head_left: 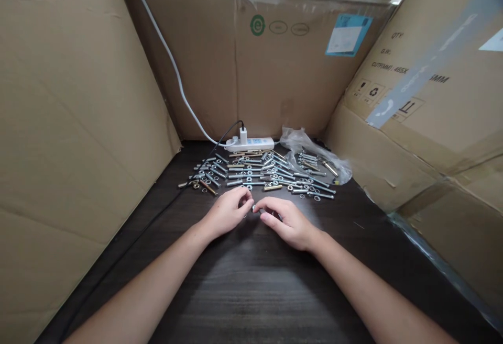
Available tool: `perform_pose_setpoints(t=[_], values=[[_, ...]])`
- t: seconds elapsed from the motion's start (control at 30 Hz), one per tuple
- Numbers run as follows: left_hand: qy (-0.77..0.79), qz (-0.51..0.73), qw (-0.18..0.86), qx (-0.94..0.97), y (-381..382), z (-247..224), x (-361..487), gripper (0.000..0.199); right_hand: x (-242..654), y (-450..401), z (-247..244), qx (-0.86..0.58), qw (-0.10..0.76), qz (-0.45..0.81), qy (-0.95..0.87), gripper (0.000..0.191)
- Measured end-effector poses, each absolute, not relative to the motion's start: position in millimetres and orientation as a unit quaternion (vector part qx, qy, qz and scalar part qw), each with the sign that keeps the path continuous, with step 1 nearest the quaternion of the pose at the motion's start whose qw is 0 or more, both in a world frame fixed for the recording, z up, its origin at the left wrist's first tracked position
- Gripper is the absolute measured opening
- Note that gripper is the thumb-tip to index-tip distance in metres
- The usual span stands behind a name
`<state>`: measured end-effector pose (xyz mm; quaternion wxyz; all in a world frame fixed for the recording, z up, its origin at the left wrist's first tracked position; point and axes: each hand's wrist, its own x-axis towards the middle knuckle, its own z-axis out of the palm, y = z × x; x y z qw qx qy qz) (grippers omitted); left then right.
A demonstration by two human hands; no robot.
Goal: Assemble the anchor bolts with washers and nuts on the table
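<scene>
My left hand is over the dark table, thumb and fingers drawn together in a pinch; whatever is between them is too small to make out. Close by on the right is my right hand, its fingers curled and the index fingertip nearly meeting the left fingertips. Something small shows at that fingertip, but its kind is unclear. A small metal ring lies just below the left fingertips. Beyond both hands spread many metal bolts, some silver, some brass-coloured, with loose washers and nuts among them.
A white power strip with a plugged-in charger stands at the back. Its white cable climbs leftward; a black cable crosses the table's left side. A clear plastic bag lies back right. Cardboard walls surround three sides.
</scene>
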<state>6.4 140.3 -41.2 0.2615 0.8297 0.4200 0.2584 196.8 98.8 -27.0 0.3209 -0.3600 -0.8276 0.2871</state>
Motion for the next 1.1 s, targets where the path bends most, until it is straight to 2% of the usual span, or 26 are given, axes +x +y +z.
perform_pose_setpoints(t=[0.3, 0.67, 0.83, 1.1], values=[[0.368, 0.297, 0.325, 0.819, 139.0, -38.6, 7.6, 0.021, 195.5, 94.4, -26.9, -0.341, 0.337, 0.297, -0.826, 0.03], [0.37, 0.327, 0.305, 0.814, 137.9, -36.5, 7.1, 0.018, 199.1, 96.9, -26.3, -0.337, 0.36, 0.319, -0.809, 0.028], [0.36, 0.321, 0.298, 0.823, 137.3, -36.1, 6.5, 0.02, 197.6, 97.2, -28.6, -0.322, 0.392, 0.4, -0.764, 0.031], [0.351, 0.303, 0.311, 0.83, 130.2, -29.8, 8.8, 0.019, 198.2, 104.3, -34.6, -0.296, 0.464, 0.592, -0.589, 0.04]])
